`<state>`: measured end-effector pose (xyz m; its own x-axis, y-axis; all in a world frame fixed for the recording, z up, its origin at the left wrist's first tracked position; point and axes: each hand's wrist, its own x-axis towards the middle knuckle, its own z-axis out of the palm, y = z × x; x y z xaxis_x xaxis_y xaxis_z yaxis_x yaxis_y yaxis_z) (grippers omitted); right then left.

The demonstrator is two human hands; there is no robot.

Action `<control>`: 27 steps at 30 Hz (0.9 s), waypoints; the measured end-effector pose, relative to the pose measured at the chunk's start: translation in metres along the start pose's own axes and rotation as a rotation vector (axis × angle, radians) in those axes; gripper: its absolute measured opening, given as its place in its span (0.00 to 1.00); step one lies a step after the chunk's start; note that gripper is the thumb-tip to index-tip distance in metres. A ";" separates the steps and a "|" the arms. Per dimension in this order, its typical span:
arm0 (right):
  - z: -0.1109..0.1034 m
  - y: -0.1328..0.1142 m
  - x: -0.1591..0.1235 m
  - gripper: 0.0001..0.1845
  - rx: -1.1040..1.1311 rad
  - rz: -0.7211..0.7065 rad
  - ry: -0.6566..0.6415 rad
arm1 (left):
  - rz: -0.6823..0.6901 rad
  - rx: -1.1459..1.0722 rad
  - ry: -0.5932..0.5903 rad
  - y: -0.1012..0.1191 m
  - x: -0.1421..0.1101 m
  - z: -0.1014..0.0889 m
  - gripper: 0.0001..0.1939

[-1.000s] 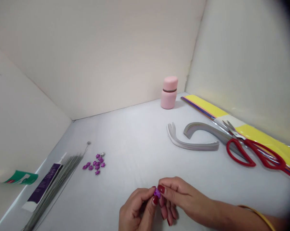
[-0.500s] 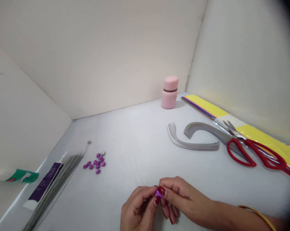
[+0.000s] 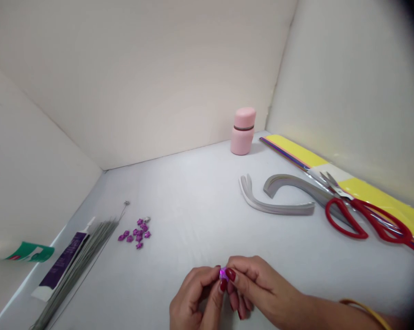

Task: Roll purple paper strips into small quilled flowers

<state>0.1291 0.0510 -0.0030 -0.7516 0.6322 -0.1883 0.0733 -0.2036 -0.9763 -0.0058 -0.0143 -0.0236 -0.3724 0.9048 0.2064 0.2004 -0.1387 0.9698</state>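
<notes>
Near the front edge of the view, my left hand (image 3: pixel 197 300) pinches a small shiny purple paper star (image 3: pixel 223 273) between thumb and index finger. From the other side, my right hand (image 3: pixel 258 286) is closed on the same star, its thumb pressed against it. Fingertips cover much of the star, so its full shape is hidden. Off to the left on the table lies a loose group of purple stars (image 3: pixel 139 232), with a silver star (image 3: pixel 147 220) at its upper edge.
At left lie a bundle of thin wires (image 3: pixel 79 270), a purple-and-white glue tube (image 3: pixel 64 263) and a green-and-white bottle (image 3: pixel 30 251). A pink flask (image 3: pixel 242 131) stands at the back. Grey paper strips (image 3: pixel 279 208), red-handled scissors (image 3: pixel 346 215) and yellow packaged sheets (image 3: pixel 298 149) are at right.
Both hands have shifted very slightly left, and more of the purple star shows between the fingertips. The objects on the table lie as before.
</notes>
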 end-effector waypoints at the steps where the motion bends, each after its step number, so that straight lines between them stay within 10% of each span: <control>1: 0.000 0.000 0.000 0.21 -0.003 -0.008 0.001 | 0.050 0.023 -0.007 0.001 0.001 0.000 0.06; 27: -0.003 -0.002 -0.002 0.24 -0.111 -0.009 -0.034 | 0.275 0.261 -0.096 -0.005 0.001 -0.005 0.10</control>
<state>0.1323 0.0518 -0.0009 -0.7741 0.6077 -0.1775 0.1370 -0.1129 -0.9841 -0.0119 -0.0154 -0.0274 -0.1889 0.8833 0.4291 0.5093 -0.2855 0.8119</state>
